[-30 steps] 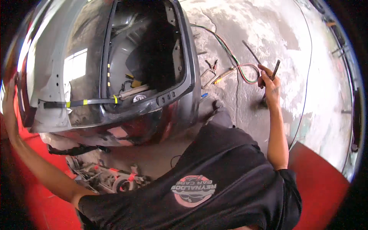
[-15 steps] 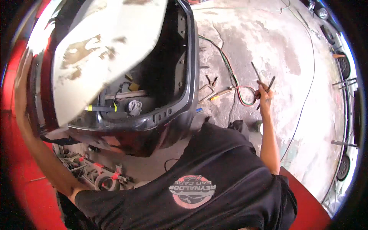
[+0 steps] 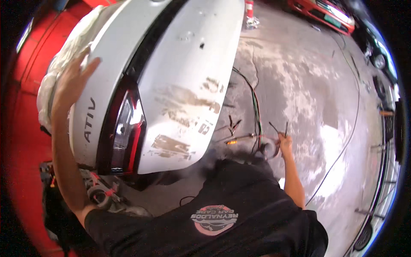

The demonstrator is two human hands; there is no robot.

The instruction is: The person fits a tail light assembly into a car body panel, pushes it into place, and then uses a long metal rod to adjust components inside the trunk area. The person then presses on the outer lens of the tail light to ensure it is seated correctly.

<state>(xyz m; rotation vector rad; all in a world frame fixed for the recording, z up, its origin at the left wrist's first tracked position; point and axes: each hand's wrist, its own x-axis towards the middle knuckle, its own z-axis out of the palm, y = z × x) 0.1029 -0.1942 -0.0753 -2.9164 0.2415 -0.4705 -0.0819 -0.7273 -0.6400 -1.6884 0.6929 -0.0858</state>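
The white trunk lid (image 3: 180, 64) of a car lies over the trunk opening, with brown smudges on its panel and a red and clear tail light (image 3: 126, 128) at its near side. My left hand (image 3: 75, 81) rests at the top of the lid, fingers spread, and seems to touch the white surface. Off to the right, over the floor, my right hand (image 3: 286, 144) is closed around thin dark rod-like tools (image 3: 286, 128) that stick up past the fingers. Their exact kind is too small to tell.
Green and red hoses (image 3: 256, 107) run over the worn concrete floor (image 3: 299, 94). Pliers-like tools (image 3: 233, 124) lie close to the car. Red stand parts (image 3: 105, 190) are at lower left. A red car (image 3: 321, 13) stands far off, other vehicles along the right.
The lid has swung down and now covers the trunk interior that showed before. My left hand has moved along with it to the right; the right hand appears lower, still holding the rod-like tools.
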